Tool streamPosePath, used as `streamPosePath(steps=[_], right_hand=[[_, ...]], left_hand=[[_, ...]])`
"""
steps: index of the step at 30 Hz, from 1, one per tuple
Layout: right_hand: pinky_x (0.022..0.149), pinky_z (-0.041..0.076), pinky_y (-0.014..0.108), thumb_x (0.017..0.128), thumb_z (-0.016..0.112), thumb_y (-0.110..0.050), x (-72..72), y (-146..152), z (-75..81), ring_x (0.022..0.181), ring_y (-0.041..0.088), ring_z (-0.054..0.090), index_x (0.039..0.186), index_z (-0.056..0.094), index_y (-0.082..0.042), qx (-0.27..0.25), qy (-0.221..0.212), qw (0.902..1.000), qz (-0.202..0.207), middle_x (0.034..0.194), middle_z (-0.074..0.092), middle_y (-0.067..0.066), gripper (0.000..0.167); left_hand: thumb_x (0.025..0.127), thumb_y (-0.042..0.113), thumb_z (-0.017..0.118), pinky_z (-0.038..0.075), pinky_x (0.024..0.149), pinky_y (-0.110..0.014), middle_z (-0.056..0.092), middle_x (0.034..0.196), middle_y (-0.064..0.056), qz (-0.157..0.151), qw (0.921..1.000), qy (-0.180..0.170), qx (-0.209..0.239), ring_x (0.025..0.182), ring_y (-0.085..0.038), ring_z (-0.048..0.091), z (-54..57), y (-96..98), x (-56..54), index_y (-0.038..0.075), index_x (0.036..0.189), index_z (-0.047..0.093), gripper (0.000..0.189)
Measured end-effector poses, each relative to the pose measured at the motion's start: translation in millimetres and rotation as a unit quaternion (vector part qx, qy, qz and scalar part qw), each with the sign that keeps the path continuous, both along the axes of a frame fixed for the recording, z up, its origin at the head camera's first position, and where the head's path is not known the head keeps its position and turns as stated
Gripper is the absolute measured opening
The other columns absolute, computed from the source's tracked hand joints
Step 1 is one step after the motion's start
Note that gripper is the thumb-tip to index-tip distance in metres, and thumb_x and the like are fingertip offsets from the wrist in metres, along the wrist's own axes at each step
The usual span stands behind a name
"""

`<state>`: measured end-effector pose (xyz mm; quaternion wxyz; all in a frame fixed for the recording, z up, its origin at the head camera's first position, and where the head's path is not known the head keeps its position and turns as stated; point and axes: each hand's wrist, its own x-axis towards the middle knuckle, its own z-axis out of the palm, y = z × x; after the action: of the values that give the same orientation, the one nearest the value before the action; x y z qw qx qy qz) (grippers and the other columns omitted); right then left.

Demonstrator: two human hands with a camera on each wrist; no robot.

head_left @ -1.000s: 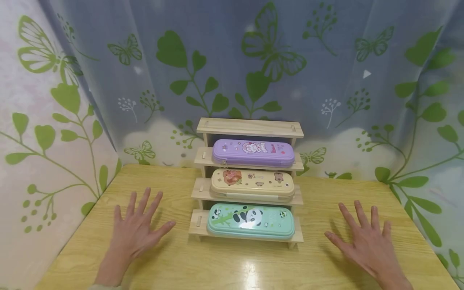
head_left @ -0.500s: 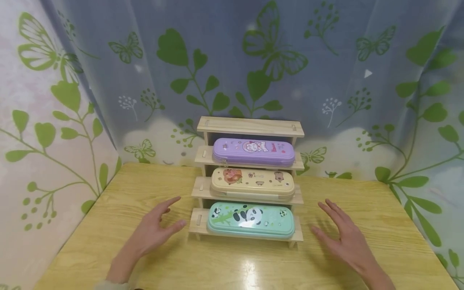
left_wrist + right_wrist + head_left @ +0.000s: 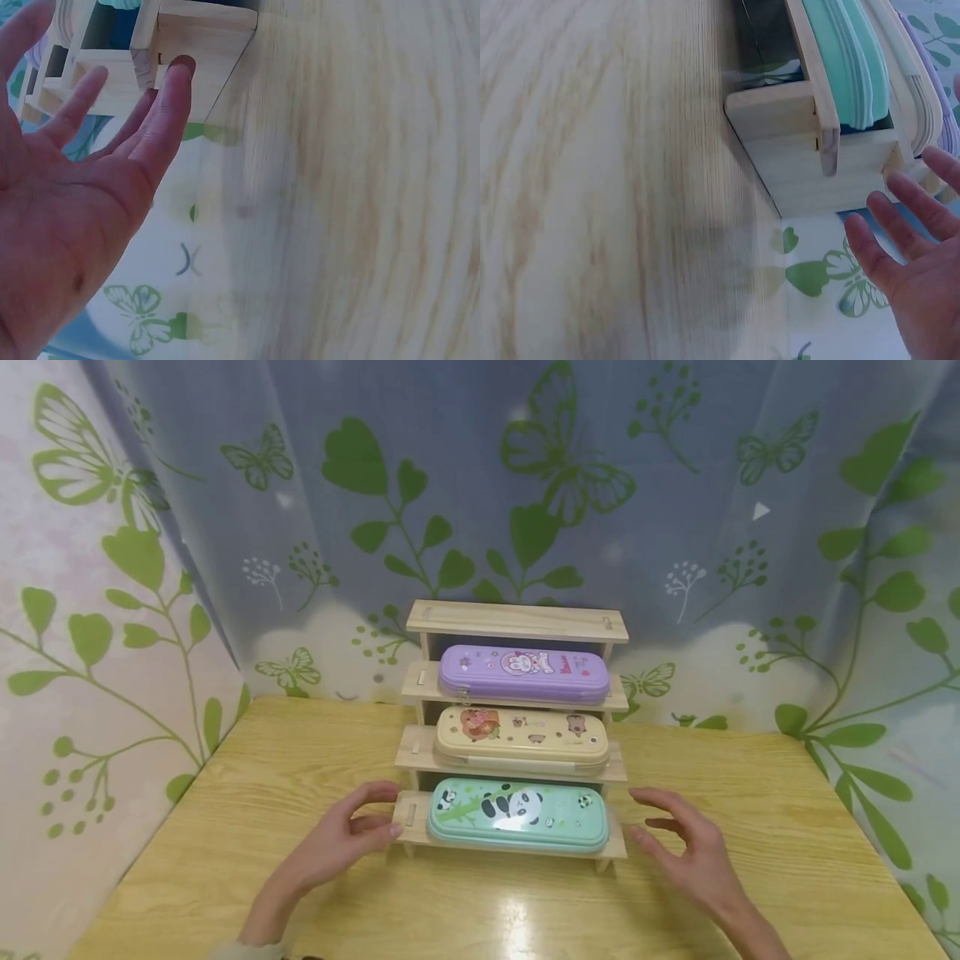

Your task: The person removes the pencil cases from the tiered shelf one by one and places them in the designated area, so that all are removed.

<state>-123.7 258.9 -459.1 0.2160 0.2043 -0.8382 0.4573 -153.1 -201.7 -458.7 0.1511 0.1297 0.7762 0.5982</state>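
A pale wooden stand with stepped shelves stands mid-table in the head view. Three pencil cases lie on it: a mint panda one lowest, a cream one with cartoon animals above, and a purple one with a rabbit higher up. At the left end of the lowest shelf is my left hand, fingertips right at the wood. My right hand is beside the right end, fingers loosely bent, with a small gap to the shelf. In the right wrist view, spread fingers point toward the stand's side panel.
The wooden table has a wood-grain top that narrows toward the back. Behind it hangs a blue and white curtain with green leaves and butterflies, and patterned cloth closes off the left side. The stand's top shelf carries nothing.
Both hands have moved inward from wide apart on either side to the ends of the lowest shelf. Their fingers were spread and are now more bent. The stand and cases stay put.
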Motion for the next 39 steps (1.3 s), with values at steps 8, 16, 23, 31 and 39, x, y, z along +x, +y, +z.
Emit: streamPosePath(steps=[8,16,23,31,39], right_hand=[[0.086,0.058,0.023,0.085,0.078,0.002,-1.8,-14,-2.7,0.118,-0.003,0.060,0.127,0.067,-0.007,0.006,-0.032,0.9994,0.007,0.125,0.069,0.011,0.045],[0.081,0.059,0.031,0.082,0.082,-0.002,-2.7,-20,-2.5,0.112,0.002,0.062,0.128,0.067,-0.012,0.020,-0.034,0.9992,0.003,0.124,0.069,0.006,0.050],[0.081,0.058,0.030,0.081,0.085,-0.009,-4.7,-24,-3.0,0.109,0.005,0.063,0.133,0.065,-0.017,0.033,-0.054,0.9979,0.014,0.125,0.069,0.004,0.056],[0.077,0.056,0.028,0.081,0.087,-0.016,-5.8,-26,-5.9,0.108,0.007,0.061,0.135,0.064,-0.021,0.049,-0.077,0.9958,0.005,0.126,0.068,0.001,0.059],[0.077,0.056,0.027,0.075,0.091,-0.018,-8.3,-28,-6.7,0.106,0.004,0.059,0.132,0.064,-0.018,0.057,-0.075,0.9956,-0.003,0.122,0.067,0.000,0.063]], left_hand=[[0.101,0.028,0.066,0.058,0.089,-0.034,0.048,0.149,-0.024,0.063,0.9976,0.026,-0.015,0.120,-0.033,0.065,0.2,7.0,-8.2,0.014,0.150,0.042,0.057],[0.102,0.023,0.064,0.059,0.091,-0.036,0.052,0.144,-0.022,0.094,0.9912,0.091,0.020,0.117,-0.039,0.065,8.9,12.8,-27.8,0.017,0.153,0.039,0.057],[0.103,0.026,0.063,0.060,0.089,-0.038,0.053,0.143,-0.023,0.105,0.9904,0.088,0.020,0.109,-0.030,0.070,11.7,20.9,-44.8,0.021,0.152,0.041,0.054],[0.103,0.024,0.062,0.059,0.087,-0.036,0.053,0.143,-0.024,0.103,0.9915,0.076,0.018,0.104,-0.027,0.067,4.7,27.6,-57.9,0.021,0.150,0.045,0.050],[0.104,0.026,0.060,0.057,0.093,-0.041,0.051,0.143,-0.022,0.105,0.9928,0.050,0.028,0.113,-0.028,0.064,1.1,29.5,-66.0,0.021,0.150,0.043,0.049]])
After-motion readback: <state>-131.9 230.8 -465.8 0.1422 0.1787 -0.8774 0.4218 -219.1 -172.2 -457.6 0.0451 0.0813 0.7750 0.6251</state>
